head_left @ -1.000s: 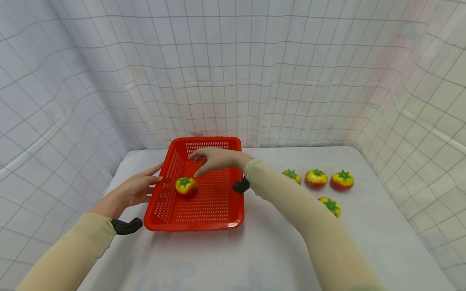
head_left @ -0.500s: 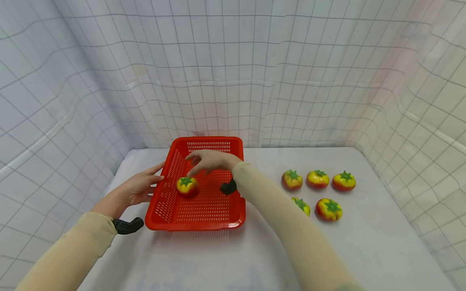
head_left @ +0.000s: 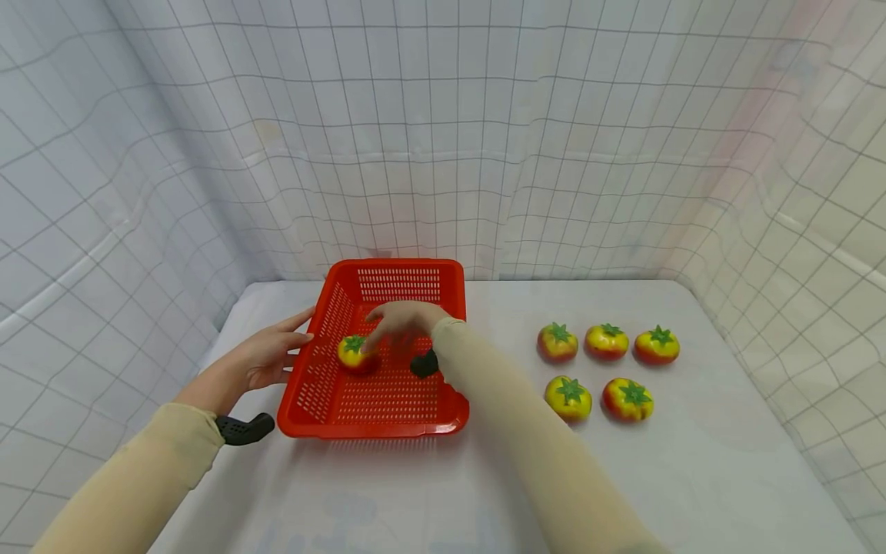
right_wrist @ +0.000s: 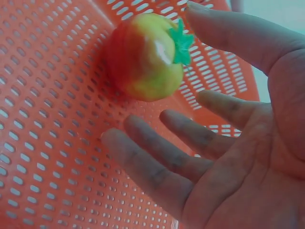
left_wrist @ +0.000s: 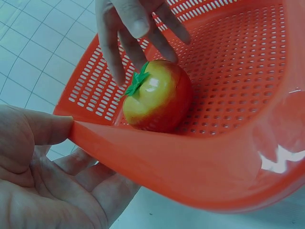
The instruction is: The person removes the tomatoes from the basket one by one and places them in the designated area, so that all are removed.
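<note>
A red-and-yellow tomato [head_left: 357, 355] with a green leafy top lies in a red plastic basket [head_left: 374, 430], towards its left side. My left hand [head_left: 266, 358] holds the basket's left rim, with the thumb [left_wrist: 52, 128] on the edge and the other fingers beneath it. Inside the basket, my right hand [head_left: 401, 323] hovers close over the tomato. Its fingers [right_wrist: 147, 167] are spread beside the fruit, and a gap shows between them and it in the right wrist view. Nothing is in the right palm.
Several similar tomatoes stand on the white table [head_left: 706, 431] to the right of the basket: three in a back row, such as the middle tomato [head_left: 606, 342], and two nearer, including the front tomato [head_left: 627, 400]. A white checked curtain [head_left: 443, 154] surrounds the table.
My right hand has moved down and nearer the tomato in the basket, its forearm swinging left and uncovering the tomatoes on the table. The left hand has stayed at the rim.
</note>
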The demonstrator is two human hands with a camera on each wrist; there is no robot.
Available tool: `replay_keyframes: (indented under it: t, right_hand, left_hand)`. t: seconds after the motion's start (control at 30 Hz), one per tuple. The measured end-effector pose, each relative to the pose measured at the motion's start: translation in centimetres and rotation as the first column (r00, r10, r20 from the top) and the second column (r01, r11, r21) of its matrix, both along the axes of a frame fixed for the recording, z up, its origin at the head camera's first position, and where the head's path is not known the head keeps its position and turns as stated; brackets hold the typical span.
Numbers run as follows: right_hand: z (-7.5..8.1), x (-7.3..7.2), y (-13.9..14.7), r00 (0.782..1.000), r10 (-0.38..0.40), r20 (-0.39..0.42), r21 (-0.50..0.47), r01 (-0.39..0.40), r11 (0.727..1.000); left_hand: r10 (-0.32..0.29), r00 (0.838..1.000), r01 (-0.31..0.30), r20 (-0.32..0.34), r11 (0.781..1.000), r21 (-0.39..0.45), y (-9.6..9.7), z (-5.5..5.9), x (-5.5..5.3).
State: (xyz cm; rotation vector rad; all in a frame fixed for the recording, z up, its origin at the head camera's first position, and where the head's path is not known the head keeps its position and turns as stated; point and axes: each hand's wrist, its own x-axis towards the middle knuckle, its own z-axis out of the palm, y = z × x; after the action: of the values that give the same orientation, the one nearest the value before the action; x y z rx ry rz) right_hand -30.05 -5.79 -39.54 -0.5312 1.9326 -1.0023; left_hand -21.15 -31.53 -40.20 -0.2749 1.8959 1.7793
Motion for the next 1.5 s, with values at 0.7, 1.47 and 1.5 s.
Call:
replay_keyframes:
  t: [0.7,1.47,1.5]
  right_hand:
    - [-1.4,1.0,-1.6,0.998,-0.041,0.053,0.029,0.04,0.999]
    - [-2.9,0.5,-2.2,0.998,-0.033,0.056,-0.019,0.035,0.999]
    - [-2.9,0.5,-2.2,0.998,-0.032,0.052,-0.021,0.033,0.999]
  left_hand:
    - [0.008,1.0,-0.009,-0.017,1.0,-0.021,0.0,-0.1,0.2]
    - [0.019,1.0,-0.02,-0.024,1.0,-0.022,0.1,-0.1,0.3]
    - [0.02,1.0,-0.02,-0.023,1.0,-0.019,0.1,-0.1,0.3]
